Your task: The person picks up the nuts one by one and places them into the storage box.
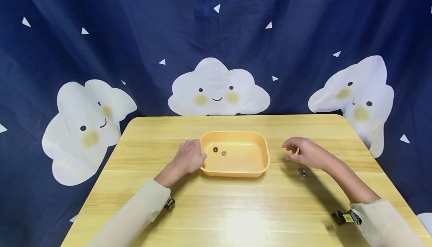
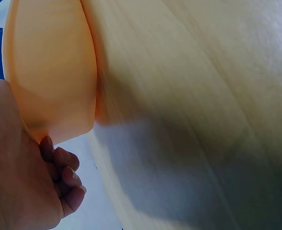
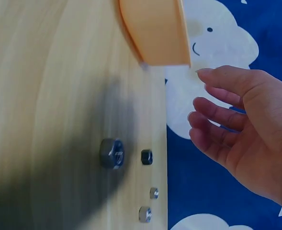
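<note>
A shallow yellow-orange plastic tray [image 1: 236,173] rests on the table, with a dark nut [image 1: 215,149] and a small silver nut [image 1: 224,153] inside on its left side. My left hand [image 1: 190,156] grips the tray's left rim, thumb over the edge and fingers curled outside. To the right of the tray, my right hand [image 1: 305,152] hovers above the table with loosely bent fingers and nothing between them. A large metal nut [image 1: 303,172] lies below that hand. The right wrist view also shows a black nut [image 3: 146,156] and two small silver nuts [image 3: 145,214] on the table.
The wooden table [image 1: 222,209] has a far edge close behind the tray. A dark blue curtain [image 1: 141,33] with white clouds hangs behind it. Small devices are strapped at the left wrist [image 1: 170,204] and the right wrist [image 1: 347,217].
</note>
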`<state>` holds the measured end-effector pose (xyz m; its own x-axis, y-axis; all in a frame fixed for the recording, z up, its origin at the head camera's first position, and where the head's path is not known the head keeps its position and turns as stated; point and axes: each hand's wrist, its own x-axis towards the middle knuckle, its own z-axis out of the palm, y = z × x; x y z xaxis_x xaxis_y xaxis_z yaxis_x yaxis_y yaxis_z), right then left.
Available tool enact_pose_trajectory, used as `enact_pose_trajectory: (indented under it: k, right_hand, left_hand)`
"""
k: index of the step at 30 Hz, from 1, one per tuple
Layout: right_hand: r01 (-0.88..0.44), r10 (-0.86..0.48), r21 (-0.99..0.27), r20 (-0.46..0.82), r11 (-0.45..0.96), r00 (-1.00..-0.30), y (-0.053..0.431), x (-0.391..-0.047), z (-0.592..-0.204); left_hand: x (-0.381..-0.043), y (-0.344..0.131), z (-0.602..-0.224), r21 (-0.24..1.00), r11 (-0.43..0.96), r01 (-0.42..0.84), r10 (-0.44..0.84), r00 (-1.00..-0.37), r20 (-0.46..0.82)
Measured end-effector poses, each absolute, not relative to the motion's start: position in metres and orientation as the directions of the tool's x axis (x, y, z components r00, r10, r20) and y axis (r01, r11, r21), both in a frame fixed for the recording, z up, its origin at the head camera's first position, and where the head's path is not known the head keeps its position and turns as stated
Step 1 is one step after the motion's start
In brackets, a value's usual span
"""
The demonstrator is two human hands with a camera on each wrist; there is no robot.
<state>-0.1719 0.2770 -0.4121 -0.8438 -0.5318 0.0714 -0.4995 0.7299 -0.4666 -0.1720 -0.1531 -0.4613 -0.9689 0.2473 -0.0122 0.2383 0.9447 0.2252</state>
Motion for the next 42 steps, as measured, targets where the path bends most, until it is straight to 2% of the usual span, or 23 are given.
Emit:
enact_pose_trajectory:
  k: [8, 25, 33, 42]
  right_hand:
    - [-0.504, -0.542, -0.469, 0.063, 0.725, -0.838, 0.292, -0.166, -0.423]
    - [-0.424, -0.513, -0.523, -0.029, 0.74, -0.858, 0.316, -0.157, -0.44]
    - [-0.419, -0.505, -0.514, -0.033, 0.749, -0.862, 0.321, -0.153, -0.446]
    - [-0.38, -0.509, -0.552, -0.095, 0.742, -0.855, 0.323, -0.147, -0.456]
  left_hand:
    - [-0.172, -0.153, -0.46, 0.214, 0.947, 0.239, 0.248, -0.969, -0.016]
    - [-0.172, -0.153, -0.46, 0.219, 0.948, 0.232, 0.242, -0.97, -0.018]
    - [-0.172, -0.153, -0.46, 0.231, 0.945, 0.231, 0.242, -0.97, -0.02]
    - [-0.174, -0.153, -0.461, 0.225, 0.947, 0.23, 0.24, -0.971, -0.018]
